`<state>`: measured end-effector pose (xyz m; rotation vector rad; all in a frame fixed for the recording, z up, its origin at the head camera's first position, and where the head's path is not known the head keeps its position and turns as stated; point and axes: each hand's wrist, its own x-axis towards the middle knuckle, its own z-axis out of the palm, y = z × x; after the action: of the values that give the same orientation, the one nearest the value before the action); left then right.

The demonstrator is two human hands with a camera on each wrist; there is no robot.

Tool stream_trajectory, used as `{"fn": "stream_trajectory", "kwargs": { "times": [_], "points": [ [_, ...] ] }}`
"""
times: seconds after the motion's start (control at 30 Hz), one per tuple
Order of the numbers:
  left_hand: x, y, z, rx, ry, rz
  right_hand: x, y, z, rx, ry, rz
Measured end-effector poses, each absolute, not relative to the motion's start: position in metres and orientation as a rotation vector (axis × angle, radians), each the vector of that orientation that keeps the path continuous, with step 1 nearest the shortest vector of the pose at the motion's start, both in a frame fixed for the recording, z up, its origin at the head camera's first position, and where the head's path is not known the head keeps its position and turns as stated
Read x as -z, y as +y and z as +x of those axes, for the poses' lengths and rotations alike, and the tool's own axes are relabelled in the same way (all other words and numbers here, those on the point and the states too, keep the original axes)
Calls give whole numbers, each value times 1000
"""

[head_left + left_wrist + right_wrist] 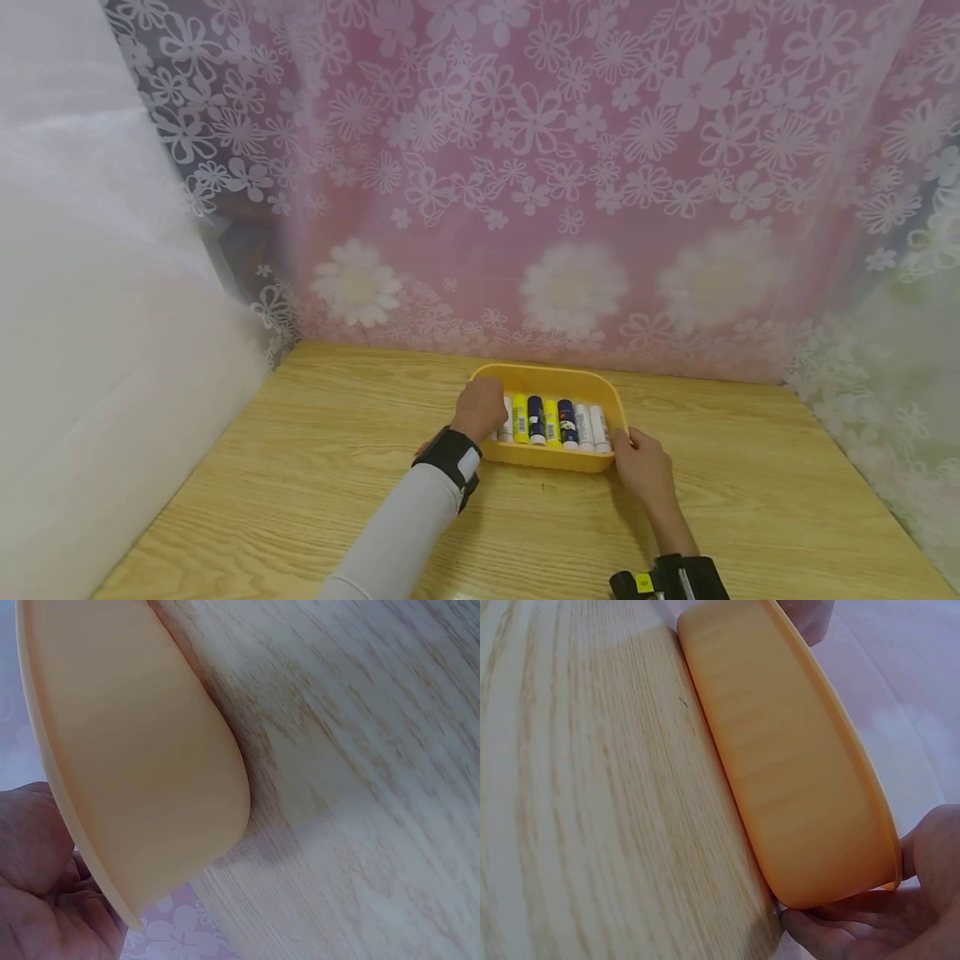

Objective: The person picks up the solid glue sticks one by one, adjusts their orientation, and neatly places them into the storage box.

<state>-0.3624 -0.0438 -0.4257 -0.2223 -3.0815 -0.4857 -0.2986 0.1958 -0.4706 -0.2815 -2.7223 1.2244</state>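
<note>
A yellow plastic tray [547, 457] on the wooden table holds a side-by-side row of glue sticks, including a yellow one [521, 419], a dark blue one [536, 417] and a white one [600, 429]. My left hand [481, 408] reaches over the tray's left end with bent fingers, beside a white glue stick [506, 421]. The left wrist view has this hand [45, 877] behind the tray's rim, its fingertips hidden. My right hand [647, 468] grips the tray's front right corner. In the right wrist view its thumb is at the rim and fingers [832, 930] lie against the outside wall.
Wood-grain tabletop [300, 500] surrounds the tray. A pink curtain with white flowers [525, 167] hangs behind the table's far edge. Pale sheeting [112, 333] hangs along the left side, and a translucent floral sheet [892, 400] along the right.
</note>
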Motion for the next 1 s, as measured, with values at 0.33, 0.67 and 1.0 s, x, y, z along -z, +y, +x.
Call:
{"fn": "stream_trajectory", "kwargs": {
  "times": [0.33,0.67,1.0],
  "points": [
    [428,-45,-365,476,-3096,-196,471,194,-302,-1226,-2746,-269],
    [432,-45,-367,461,-3084,-212,471,194,-300,-1212,-2775,-267],
    [435,-45,-368,444,-3067,-230,473,196,-300,-1204,-2750,-233]
  ]
}}
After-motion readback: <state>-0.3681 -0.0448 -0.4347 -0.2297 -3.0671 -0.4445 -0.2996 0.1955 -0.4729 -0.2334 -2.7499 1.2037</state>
